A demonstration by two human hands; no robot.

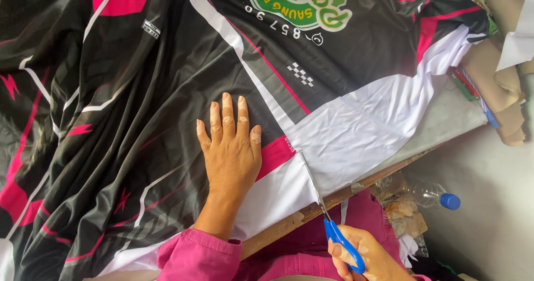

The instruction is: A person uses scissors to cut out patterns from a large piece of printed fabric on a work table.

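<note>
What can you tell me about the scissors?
The scissors have bright blue plastic handles and long, thin silver blades. The right hand holds the handles, low in the view by the wooden table edge. The blades point up and away, slicing into the white part of the printed fabric.

Black, pink and white printed fabric [167, 92]: we see it run off the top and left edges, so its full extent is hidden.
Surface under the fabric: covered, only its wooden edge [289, 225] shows.
Right hand [370, 256]: cut by the bottom edge; its fingers sit inside the blue-handled scissors [328, 214], and we cannot see them fully.
Clear plastic bottle with blue cap [425, 193]: partly behind the surface's edge.
</note>
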